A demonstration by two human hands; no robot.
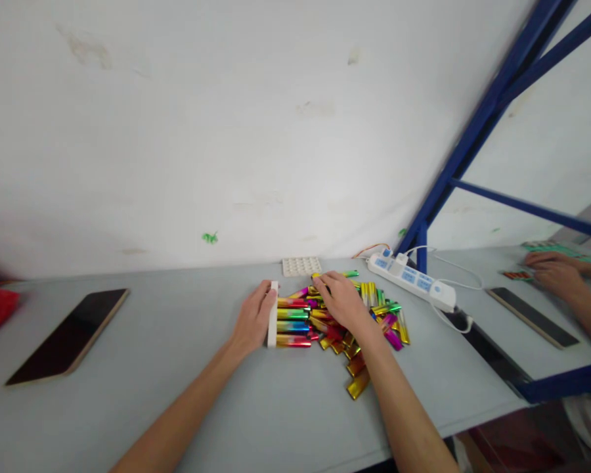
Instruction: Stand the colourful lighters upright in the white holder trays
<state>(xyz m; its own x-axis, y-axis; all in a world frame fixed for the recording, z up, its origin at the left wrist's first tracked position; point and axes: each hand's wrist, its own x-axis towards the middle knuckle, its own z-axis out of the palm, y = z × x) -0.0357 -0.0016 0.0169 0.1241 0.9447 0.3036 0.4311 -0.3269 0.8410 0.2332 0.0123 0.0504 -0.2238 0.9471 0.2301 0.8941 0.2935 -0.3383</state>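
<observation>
My left hand [253, 316] is closed round a white tray [272, 328] stood on its edge. Several shiny lighter cases, among them a blue one [293, 326] and a green one [292, 315], stick out of its right side. My right hand [342, 299] is bent over a loose pile of gold, green and purple lighter cases [357, 364]. Its fingers are drawn together at a gold lighter case [316, 275], mostly hidden by the fingertips. Part of the pile is covered by that hand and forearm.
A white tray with rows of holes [301, 266] lies by the wall. Behind the pile is a power strip [411, 276] with cables, beside a blue metal frame [423, 226]. A dark board [71, 335] lies left. Another person's hands [561, 272] are at far right.
</observation>
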